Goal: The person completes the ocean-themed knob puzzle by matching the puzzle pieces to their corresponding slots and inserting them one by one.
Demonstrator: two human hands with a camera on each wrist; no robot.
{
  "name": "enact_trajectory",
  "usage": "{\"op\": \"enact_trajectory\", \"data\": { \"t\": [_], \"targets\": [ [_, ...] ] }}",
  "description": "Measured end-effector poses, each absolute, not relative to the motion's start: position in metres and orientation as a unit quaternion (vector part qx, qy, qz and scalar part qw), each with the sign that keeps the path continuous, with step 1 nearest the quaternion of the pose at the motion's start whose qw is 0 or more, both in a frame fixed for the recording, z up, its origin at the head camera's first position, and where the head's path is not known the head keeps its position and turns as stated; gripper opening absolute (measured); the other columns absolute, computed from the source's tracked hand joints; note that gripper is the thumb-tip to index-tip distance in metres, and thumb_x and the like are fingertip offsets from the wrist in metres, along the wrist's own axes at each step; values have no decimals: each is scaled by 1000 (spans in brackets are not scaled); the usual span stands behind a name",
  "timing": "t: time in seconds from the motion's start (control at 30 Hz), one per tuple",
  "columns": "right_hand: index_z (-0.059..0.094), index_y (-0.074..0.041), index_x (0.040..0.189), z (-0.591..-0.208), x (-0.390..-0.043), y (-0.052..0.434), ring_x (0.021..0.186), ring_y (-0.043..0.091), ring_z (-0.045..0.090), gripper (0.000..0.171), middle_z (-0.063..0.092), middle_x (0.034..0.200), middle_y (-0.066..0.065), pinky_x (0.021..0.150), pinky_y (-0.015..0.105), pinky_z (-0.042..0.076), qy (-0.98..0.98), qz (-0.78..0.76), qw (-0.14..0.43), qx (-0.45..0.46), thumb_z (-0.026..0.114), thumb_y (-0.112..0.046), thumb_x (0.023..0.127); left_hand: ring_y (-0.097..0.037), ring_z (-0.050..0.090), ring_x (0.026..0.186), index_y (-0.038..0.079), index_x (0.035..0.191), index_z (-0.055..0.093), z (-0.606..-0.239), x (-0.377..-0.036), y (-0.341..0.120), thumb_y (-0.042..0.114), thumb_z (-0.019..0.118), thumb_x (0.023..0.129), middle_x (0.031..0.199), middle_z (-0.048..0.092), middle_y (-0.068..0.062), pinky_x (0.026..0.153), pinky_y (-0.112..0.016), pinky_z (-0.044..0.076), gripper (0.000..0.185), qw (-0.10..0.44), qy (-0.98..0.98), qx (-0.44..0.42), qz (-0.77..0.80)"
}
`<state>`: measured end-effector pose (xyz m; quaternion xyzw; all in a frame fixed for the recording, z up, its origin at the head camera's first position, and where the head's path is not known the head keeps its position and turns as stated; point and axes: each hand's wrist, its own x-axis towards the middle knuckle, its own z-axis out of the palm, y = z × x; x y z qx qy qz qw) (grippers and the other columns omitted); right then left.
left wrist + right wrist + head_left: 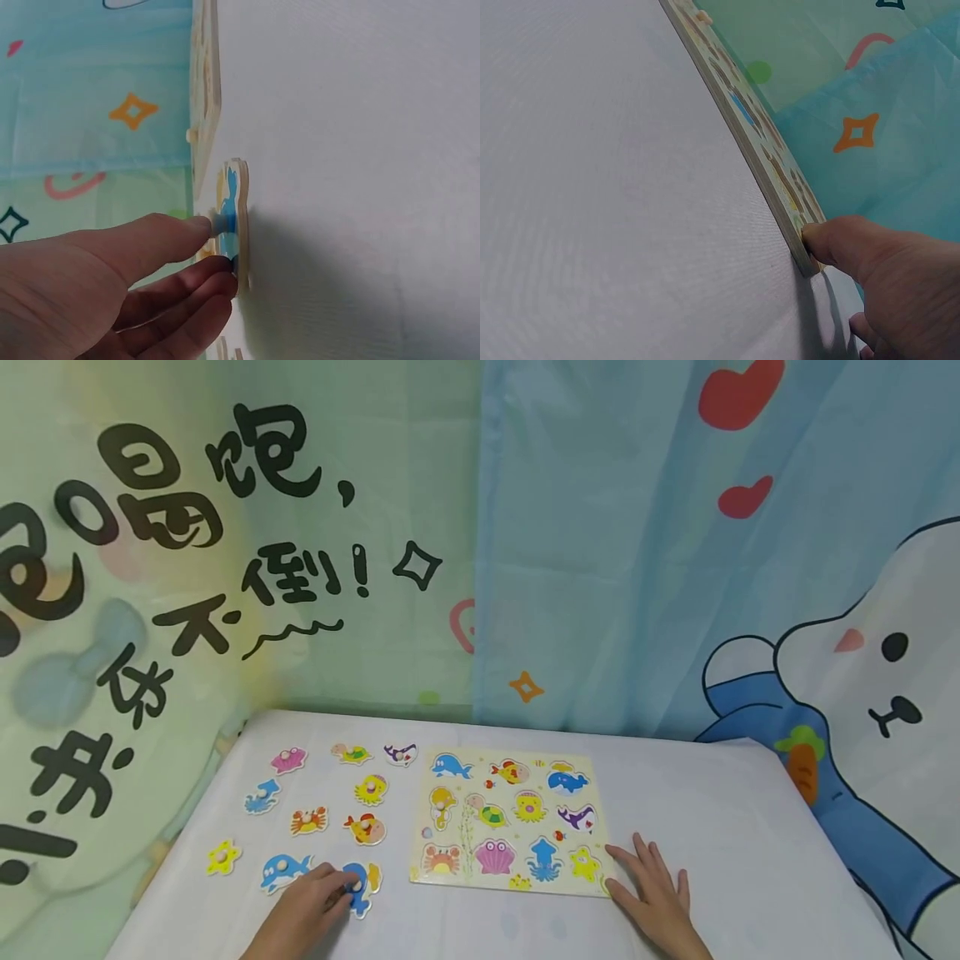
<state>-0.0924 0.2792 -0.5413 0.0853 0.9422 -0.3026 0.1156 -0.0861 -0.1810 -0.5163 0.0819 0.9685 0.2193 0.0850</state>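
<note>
In the head view my left hand (311, 906) is at the front left of the table, over a blue whale puzzle piece (362, 889) with a yellow patch. The left wrist view has its thumb and fingertips pinching the knob (221, 223) of that piece. My right hand (656, 893) rests at the near right corner of the puzzle board (480, 881), fingers spread. Its thumb (829, 238) presses on the board's corner in the right wrist view. The board shows printed sea animals; a yellow seahorse piece (442, 807) with a knob sits in it.
Left of the board lie several loose knobbed pieces, among them a dolphin (283, 870), a starfish (223, 857), a crab (309, 821), a fish (365, 829), an octopus (371, 790) and a turtle (351, 754). A white cloth (750, 827) covers the table; printed curtains (585, 568) hang behind.
</note>
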Motion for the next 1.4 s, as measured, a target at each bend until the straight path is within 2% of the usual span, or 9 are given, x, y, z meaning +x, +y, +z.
{"op": "enact_trajectory", "data": {
  "t": [0.33,0.73,1.03,1.23,1.4],
  "targets": [
    [49,-16,140,-542,-91,280,146,49,-5,61,7,160,26,105,72,-20,942,-304,115,90,62,-47,89,-1,44,67,14,97,74,-517,-91,-173,13,74,83,78,55,10,65,-17,48,15,76,961,103,244],
    [48,-18,140,-542,-90,280,146,48,-5,59,6,160,26,105,72,-19,941,-303,122,89,61,-45,90,-4,46,69,10,93,75,-509,-96,-174,8,77,79,78,57,7,66,-21,47,15,57,963,91,248],
    [48,-17,140,-541,-90,279,146,49,-5,59,6,160,26,105,72,-19,941,-302,121,88,61,-45,90,-3,50,69,12,93,76,-499,-107,-165,17,77,81,79,63,8,69,-21,50,13,72,966,82,233],
    [49,-16,139,-541,-89,279,146,50,-2,59,8,159,28,105,73,-17,942,-308,104,80,62,-45,89,-3,52,71,12,92,76,-495,-116,-150,17,78,80,81,66,6,69,-20,51,14,49,964,111,238],
    [49,-16,139,-543,-89,281,145,51,-2,60,9,159,28,104,74,-17,943,-310,99,76,62,-46,88,-4,50,71,10,94,75,-491,-125,-135,18,77,81,81,64,6,69,-20,51,15,59,957,128,252]
  ]
}}
